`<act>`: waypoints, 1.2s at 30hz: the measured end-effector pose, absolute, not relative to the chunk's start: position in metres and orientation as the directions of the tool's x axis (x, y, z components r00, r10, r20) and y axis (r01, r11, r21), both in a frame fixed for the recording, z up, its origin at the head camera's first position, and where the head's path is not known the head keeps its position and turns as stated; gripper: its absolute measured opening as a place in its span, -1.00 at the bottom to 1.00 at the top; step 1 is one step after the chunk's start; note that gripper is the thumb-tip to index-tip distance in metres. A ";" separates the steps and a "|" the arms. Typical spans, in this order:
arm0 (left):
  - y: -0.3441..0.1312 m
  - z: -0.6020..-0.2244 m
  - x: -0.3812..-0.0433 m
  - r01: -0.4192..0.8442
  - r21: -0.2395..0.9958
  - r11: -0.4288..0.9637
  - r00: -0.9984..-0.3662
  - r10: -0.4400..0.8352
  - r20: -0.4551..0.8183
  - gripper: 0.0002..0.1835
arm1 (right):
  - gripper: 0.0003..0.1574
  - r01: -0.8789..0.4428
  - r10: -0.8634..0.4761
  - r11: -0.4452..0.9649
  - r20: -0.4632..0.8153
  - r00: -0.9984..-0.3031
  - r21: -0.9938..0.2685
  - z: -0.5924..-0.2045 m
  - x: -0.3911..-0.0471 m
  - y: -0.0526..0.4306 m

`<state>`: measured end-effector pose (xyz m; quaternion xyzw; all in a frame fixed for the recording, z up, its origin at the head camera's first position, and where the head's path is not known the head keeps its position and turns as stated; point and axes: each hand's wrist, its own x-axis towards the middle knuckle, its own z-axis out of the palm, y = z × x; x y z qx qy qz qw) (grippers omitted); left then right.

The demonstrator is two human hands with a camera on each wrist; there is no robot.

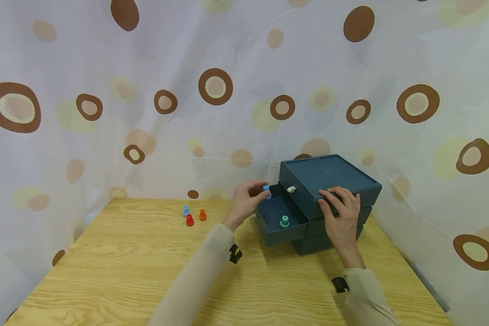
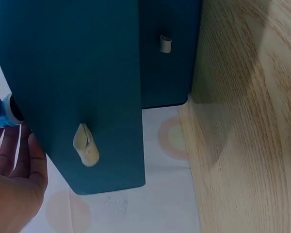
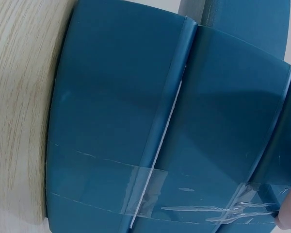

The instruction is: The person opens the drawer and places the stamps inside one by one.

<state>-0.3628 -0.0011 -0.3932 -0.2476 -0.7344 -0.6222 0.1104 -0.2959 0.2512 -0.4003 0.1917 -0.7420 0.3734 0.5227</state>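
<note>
Past the pale sleeves [image 1: 193,280], the left hand [image 1: 245,202] pinches a blue peg [image 1: 266,188]; the right hand [image 1: 343,218], spread, touches the cabinet [image 1: 332,172].

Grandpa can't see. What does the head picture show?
A left hand pinches a stepped light-blue plastic peg at an open dark-blue drawer holding a green peg. The right hand touches the matching cabinet; a red peg, orange peg and second blue peg stand on the wooden table.

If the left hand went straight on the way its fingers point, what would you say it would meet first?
Most likely the closed top drawer front, near its pale pull; the light blue peg held in the left hand might touch it first, though depth is hard to judge.
</note>
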 end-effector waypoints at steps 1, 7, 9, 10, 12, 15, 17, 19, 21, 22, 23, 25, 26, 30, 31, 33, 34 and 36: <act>0.001 -0.393 -0.362 0.499 0.860 0.108 -0.853 0.234 0.466 -0.66 | -0.73 -0.676 0.107 0.647 0.919 -0.379 -0.353 -0.400 -0.296 0.252; 0.014 -0.395 -0.361 0.507 0.848 0.155 -0.848 0.265 0.459 -0.68 | -0.73 -0.681 0.101 0.647 0.924 -0.369 -0.343 -0.401 -0.296 0.252; 0.017 -0.396 -0.362 0.505 0.842 0.190 -0.851 0.271 0.449 -0.68 | -0.73 -0.686 0.096 0.646 0.927 -0.363 -0.336 -0.401 -0.296 0.251; 0.018 -0.397 -0.362 0.504 0.838 0.208 -0.853 0.273 0.445 -0.67 | -0.73 -0.687 0.095 0.645 0.928 -0.361 -0.334 -0.401 -0.296 0.251; 0.021 -0.397 -0.363 0.502 0.832 0.234 -0.855 0.279 0.437 -0.67 | -0.74 -0.685 0.096 0.648 0.928 -0.361 -0.334 -0.401 -0.295 0.251; 0.025 -0.397 -0.364 0.509 0.819 0.266 -0.853 0.285 0.438 -0.67 | -0.74 -0.677 0.104 0.652 0.925 -0.364 -0.340 -0.401 -0.295 0.251; 0.028 -0.396 -0.365 0.515 0.808 0.286 -0.851 0.287 0.440 -0.68 | -0.73 -0.676 0.107 0.654 0.925 -0.364 -0.341 -0.401 -0.295 0.251; 0.029 -0.395 -0.365 0.521 0.797 0.306 -0.848 0.289 0.444 -0.69 | -0.73 -0.678 0.107 0.652 0.926 -0.361 -0.339 -0.400 -0.295 0.251; 0.031 -0.394 -0.366 0.527 0.784 0.329 -0.846 0.291 0.447 -0.71 | -0.73 -0.678 0.104 0.654 0.927 -0.360 -0.337 -0.399 -0.295 0.251; 0.031 -0.393 -0.365 0.532 0.776 0.340 -0.844 0.293 0.450 -0.71 | -0.73 -0.678 0.103 0.653 0.927 -0.360 -0.336 -0.399 -0.296 0.250; 0.031 -0.393 -0.365 0.535 0.768 0.352 -0.842 0.294 0.451 -0.72 | -0.73 -0.679 0.103 0.653 0.927 -0.360 -0.336 -0.399 -0.296 0.250; 0.032 -0.392 -0.365 0.541 0.752 0.376 -0.839 0.298 0.455 -0.72 | -0.73 -0.678 0.104 0.653 0.927 -0.361 -0.338 -0.399 -0.296 0.250; 0.032 -0.391 -0.365 0.543 0.744 0.389 -0.838 0.300 0.455 -0.72 | -0.73 -0.677 0.105 0.654 0.927 -0.361 -0.338 -0.399 -0.296 0.250; 0.034 -0.391 -0.365 0.534 0.727 0.431 -0.845 0.304 0.440 -0.71 | -0.74 -0.677 0.110 0.652 0.926 -0.360 -0.341 -0.398 -0.295 0.250; 0.035 -0.392 -0.366 0.529 0.726 0.439 -0.848 0.302 0.435 -0.71 | -0.74 -0.677 0.110 0.652 0.926 -0.362 -0.342 -0.398 -0.295 0.250; 0.035 -0.392 -0.365 0.517 0.726 0.453 -0.856 0.298 0.423 -0.70 | -0.74 -0.676 0.110 0.651 0.925 -0.365 -0.344 -0.398 -0.295 0.250; 0.036 -0.392 -0.365 0.513 0.727 0.456 -0.858 0.296 0.420 -0.70 | -0.74 -0.674 0.110 0.653 0.924 -0.367 -0.345 -0.398 -0.295 0.250; 0.036 -0.393 -0.365 0.506 0.732 0.456 -0.862 0.291 0.415 -0.70 | -0.74 -0.672 0.111 0.654 0.923 -0.369 -0.348 -0.399 -0.295 0.250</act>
